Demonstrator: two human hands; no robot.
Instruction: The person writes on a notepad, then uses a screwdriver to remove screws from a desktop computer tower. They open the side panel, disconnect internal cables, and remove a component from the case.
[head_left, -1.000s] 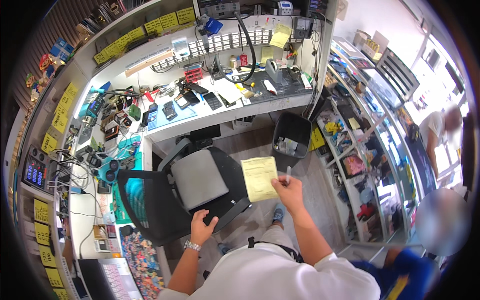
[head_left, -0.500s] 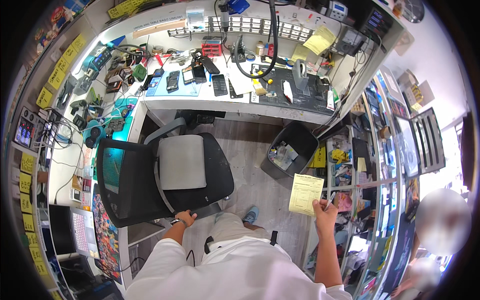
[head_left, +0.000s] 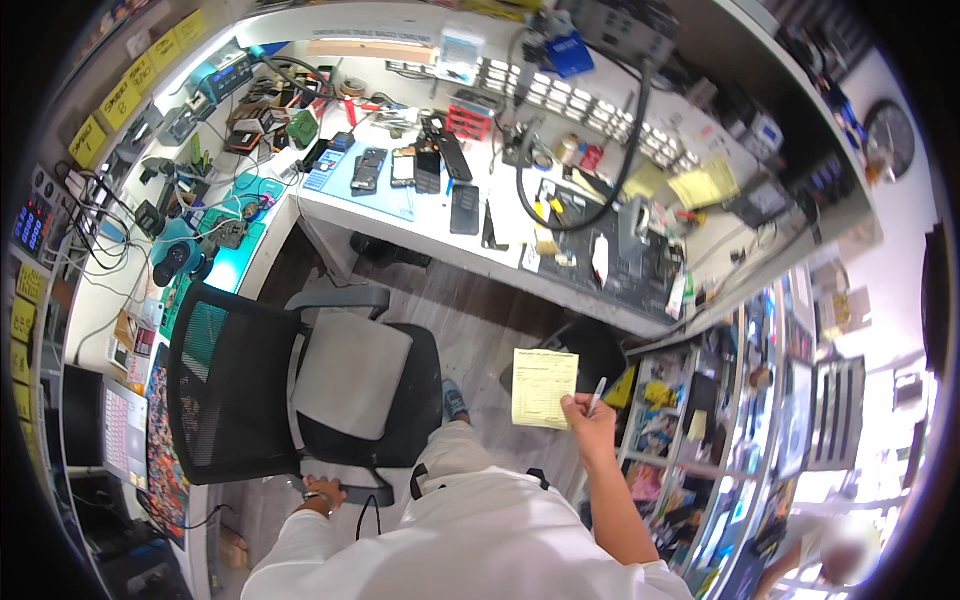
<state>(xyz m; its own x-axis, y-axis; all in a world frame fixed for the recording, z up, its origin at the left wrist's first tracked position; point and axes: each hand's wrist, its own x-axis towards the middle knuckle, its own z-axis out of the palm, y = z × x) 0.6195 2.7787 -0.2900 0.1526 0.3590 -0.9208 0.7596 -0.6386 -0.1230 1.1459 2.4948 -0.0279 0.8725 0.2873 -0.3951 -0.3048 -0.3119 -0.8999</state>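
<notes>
At the lower left, my left hand [head_left: 325, 492], with a watch at its wrist, is closed on the near armrest [head_left: 372, 494] of a black mesh-backed office chair [head_left: 235, 390]. A grey cushion [head_left: 350, 375] leans on the chair's seat. My right hand [head_left: 590, 425] pinches a yellow printed form [head_left: 545, 390] by its right edge, held upright in front of me. A slim white pen [head_left: 597, 397] sticks up from the same hand. The form covers part of the dark waste bin [head_left: 585, 350] behind it.
Phones [head_left: 465, 208], tools and a black work mat [head_left: 610, 255] cover the far bench. The left counter bears a microscope [head_left: 178, 250] and a laptop [head_left: 125, 430]. Crowded glass shelves [head_left: 690, 420] line the right side. Another person [head_left: 815, 550] is at the lower right.
My view has turned clockwise relative to the bench. The chair and my left hand sit lower and further left in view. My right hand still holds the form and pen, closer to the middle.
</notes>
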